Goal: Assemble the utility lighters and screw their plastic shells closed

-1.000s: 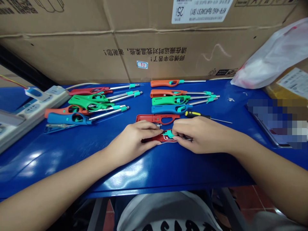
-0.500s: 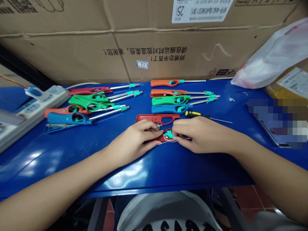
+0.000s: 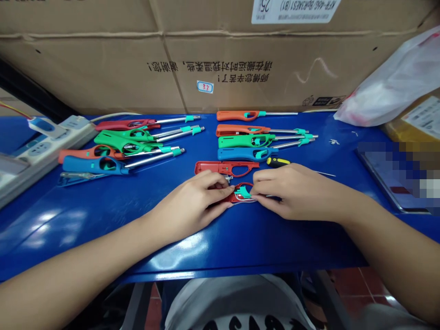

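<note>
My left hand (image 3: 192, 204) and my right hand (image 3: 292, 190) meet over a red lighter half-shell (image 3: 237, 197) lying on the blue table (image 3: 103, 215). Both hands have fingers curled and pressed onto it. A teal trigger piece (image 3: 244, 190) shows between my fingertips. Most of the shell is hidden under my hands. A second red empty shell (image 3: 225, 167) lies just behind them. A screwdriver with a yellow-black handle (image 3: 278, 161) rests behind my right hand.
Two groups of assembled long-nose lighters lie at the back: a left pile (image 3: 127, 144) and a middle row (image 3: 254, 137). A power strip (image 3: 41, 149) sits far left. Cardboard boxes (image 3: 223, 55) wall the back. A white plastic bag (image 3: 395, 87) lies right.
The view has shifted slightly. My hands stay on the red shell with only small finger movement.
</note>
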A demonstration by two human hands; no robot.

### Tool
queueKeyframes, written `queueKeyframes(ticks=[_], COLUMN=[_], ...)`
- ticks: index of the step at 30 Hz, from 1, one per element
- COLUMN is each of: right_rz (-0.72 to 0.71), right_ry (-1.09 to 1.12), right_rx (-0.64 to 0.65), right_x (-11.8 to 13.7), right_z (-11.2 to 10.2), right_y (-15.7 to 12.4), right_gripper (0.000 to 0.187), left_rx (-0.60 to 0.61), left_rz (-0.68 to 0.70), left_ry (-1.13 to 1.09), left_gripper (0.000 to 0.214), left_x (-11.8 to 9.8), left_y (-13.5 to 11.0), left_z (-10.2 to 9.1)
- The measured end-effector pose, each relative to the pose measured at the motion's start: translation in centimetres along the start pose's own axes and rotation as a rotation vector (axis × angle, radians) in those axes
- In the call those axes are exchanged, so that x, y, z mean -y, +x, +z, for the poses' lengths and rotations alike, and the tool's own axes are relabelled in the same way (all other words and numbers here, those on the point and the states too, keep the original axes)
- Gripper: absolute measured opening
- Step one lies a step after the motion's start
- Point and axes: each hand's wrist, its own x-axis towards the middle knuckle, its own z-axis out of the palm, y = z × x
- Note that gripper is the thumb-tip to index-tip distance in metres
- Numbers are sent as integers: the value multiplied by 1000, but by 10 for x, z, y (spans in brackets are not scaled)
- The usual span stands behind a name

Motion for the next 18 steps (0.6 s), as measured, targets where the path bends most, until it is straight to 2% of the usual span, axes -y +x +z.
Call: queueKeyframes(ticks=[9,18], right_rz=[-125,-150], right_ry=[-202,-270], right_rx=[-91,-74], right_x=[-1,1], right_z=[7,9], right_y=[-1,-1], right_gripper=[26,27], left_rx=[38,33], left_rz=[0,0], left_ry=[8,54], left_gripper=[27,26], left_x=[-3,-6], left_y=[-2,-3], left_z=[-1,-1])
